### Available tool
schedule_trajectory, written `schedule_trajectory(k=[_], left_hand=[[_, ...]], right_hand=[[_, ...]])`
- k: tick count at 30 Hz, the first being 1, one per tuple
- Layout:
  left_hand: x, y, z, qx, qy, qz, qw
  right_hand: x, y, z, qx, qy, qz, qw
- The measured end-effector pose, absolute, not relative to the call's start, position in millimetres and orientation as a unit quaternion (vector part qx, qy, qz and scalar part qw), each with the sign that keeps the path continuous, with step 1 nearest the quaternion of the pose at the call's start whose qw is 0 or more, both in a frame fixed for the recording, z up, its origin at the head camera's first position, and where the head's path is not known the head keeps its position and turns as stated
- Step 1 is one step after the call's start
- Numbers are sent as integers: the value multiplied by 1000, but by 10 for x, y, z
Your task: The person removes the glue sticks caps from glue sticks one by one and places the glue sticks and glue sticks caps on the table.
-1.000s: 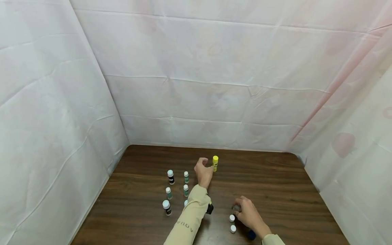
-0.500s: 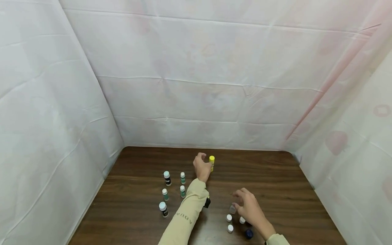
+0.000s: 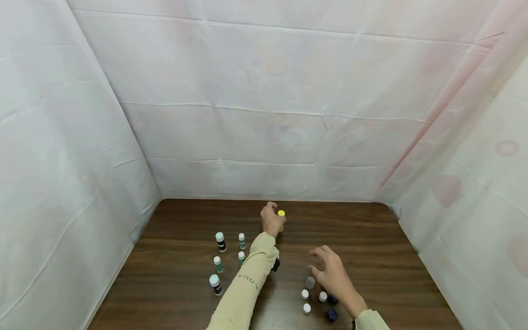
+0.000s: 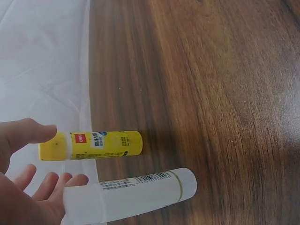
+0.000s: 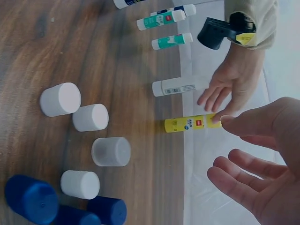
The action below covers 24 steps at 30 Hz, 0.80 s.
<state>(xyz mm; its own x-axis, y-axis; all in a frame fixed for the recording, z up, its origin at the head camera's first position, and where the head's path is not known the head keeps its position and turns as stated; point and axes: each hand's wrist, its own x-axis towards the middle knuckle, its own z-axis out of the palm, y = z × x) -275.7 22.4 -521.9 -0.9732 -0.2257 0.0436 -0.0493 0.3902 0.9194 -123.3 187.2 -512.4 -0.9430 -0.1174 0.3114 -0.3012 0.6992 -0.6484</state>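
My left hand (image 3: 272, 222) is at a yellow glue stick (image 4: 105, 145) near the table's far side. In the left wrist view the straight thumb (image 4: 35, 131) overlaps the yellow cap, and the other fingers spread apart below it. A white glue stick (image 4: 136, 196) with a clear cap stands beside those fingers; the hand hides it in the head view. My right hand (image 3: 332, 274) hovers with parted fingers above loose caps: a clear one (image 5: 111, 151), several white ones (image 5: 80, 184) and several dark blue ones (image 5: 32, 199). Nothing is in the right hand.
Left of my left arm, several glue sticks stand upright on the brown wood table (image 3: 379, 261): green ones (image 3: 218, 264) and black-labelled ones (image 3: 215, 284), with white tops. A pale cloth wall (image 3: 255, 137) encloses the table's back and sides.
My right hand has drawn up and away from the clear cap, leaving it on the table. The left hand has shifted slightly onto the yellow glue stick. The head view has drifted a little.
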Motion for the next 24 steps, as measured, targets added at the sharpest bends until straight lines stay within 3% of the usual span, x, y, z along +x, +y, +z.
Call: schedule_trajectory(k=[9, 24], left_hand=[[-2783, 207, -5329, 94, -869, -480, 74], [-2780, 136, -5360, 132, -903, -401, 78]], right_hand=[[-1262, 1808, -5045, 119, -895, 403, 151], [-1253, 1743, -5032, 111, -890, 422, 132]])
